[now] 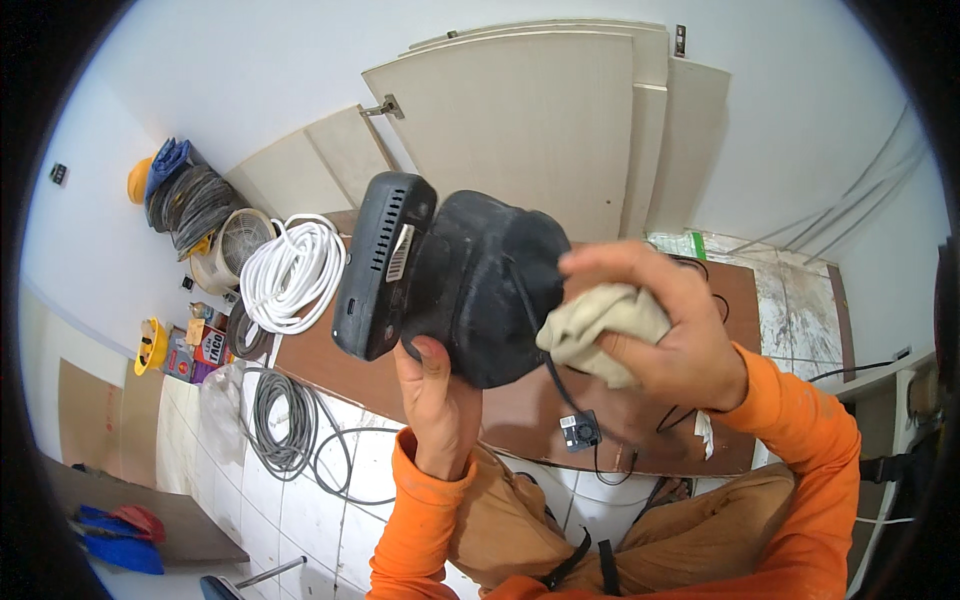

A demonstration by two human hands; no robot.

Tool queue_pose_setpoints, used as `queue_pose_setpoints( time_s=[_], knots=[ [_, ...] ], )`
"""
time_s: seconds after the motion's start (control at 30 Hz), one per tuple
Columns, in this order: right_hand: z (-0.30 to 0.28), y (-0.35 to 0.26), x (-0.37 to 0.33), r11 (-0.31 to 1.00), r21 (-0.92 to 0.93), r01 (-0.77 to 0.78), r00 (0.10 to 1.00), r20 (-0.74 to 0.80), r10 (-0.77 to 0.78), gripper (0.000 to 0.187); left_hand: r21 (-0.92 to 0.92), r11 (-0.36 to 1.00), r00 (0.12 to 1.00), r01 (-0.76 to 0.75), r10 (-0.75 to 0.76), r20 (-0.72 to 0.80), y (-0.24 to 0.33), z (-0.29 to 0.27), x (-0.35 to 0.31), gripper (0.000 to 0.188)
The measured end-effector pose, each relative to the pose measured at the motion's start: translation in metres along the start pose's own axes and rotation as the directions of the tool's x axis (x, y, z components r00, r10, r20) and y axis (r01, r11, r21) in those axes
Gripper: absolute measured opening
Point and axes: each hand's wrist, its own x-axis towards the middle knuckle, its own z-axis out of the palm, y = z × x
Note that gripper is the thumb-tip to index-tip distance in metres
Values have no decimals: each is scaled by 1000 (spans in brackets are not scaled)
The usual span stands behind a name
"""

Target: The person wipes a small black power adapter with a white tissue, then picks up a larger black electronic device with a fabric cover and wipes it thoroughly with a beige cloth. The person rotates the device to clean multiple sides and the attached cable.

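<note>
A bulky black device (490, 285) is held up in front of me. On its left side is a flat vented housing with a barcode label, and a black cable hangs from its right side. My left hand (437, 400) grips it from below, thumb upward and the other fingers mostly hidden behind it. Close by its right edge, my right hand (690, 330) holds a crumpled beige cloth (605, 325), index finger stretched toward the device. Whether the cloth touches the device I cannot tell. A small black box with a fan (580, 431) lies below on the brown board (340, 368).
Coils of white cable (292, 275) and grey cable (280, 425) lie at the left. Pale door panels (510, 110) lean on the back wall. Beyond the coils stand a round fan (245, 237), a yellow hard hat (150, 345) and small boxes. A white frame (890, 430) stands at the right.
</note>
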Motion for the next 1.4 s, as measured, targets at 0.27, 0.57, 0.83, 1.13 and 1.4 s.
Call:
queue_pose_setpoints(
  time_s=[0.27,0.57,0.83,1.13,1.4],
  knots=[
    [-27,30,29,998,-68,11,965,-261,-28,26,60,998,975,-14,0,223,-3,6,-12,60],
    [6,29,-2,836,-480,266,937,-73,-341,36,110,993,977,-33,9,211,-8,15,-14,54],
    [19,27,-15,698,-552,457,868,104,-486,37,30,999,973,-35,28,227,-13,24,-13,50],
    [31,32,-23,663,-521,537,841,277,-464,38,-218,965,980,148,-113,165,-21,12,-8,49],
    [-1,46,1,928,-320,189,965,-114,-236,48,-172,968,981,182,-168,94,-14,40,-8,58]
  ],
)
